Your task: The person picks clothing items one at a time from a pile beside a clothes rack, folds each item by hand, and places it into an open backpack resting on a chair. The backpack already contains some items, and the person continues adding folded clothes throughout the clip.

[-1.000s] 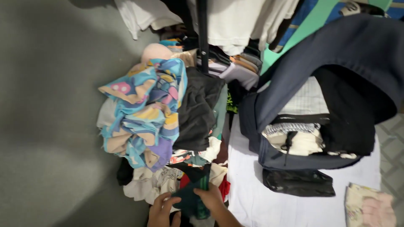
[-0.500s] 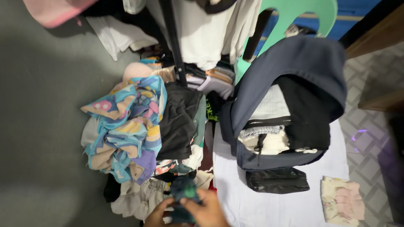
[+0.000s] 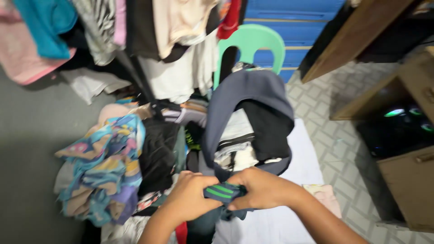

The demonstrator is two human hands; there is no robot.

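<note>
Hands: left hand (image 3: 192,196) and right hand (image 3: 262,189) both clench one small dark cloth (image 3: 222,192) with green stripes, fingers curled tight on its two ends.
Cloth: bunched between the fists, held up in front of the bag (image 3: 246,122), just below its opening and touching nothing else that shows.
Progress: the cloth looks rolled or folded small but is still in hand, not yet in the bag or on the sheet (image 3: 298,153); a large pile (image 3: 108,167) of loose clothes lies unsorted to the left.
Bag: dark blue, flap thrown back, standing on the white sheet; holds folded pieces, pale ones on the left, a black one on the right.
Bag fill: probably near full, though blur hides the depth.
Sheet: a small pale folded cloth (image 3: 326,196) lies by the right forearm.
Behind: green chair (image 3: 251,45), hanging clothes above.
</note>
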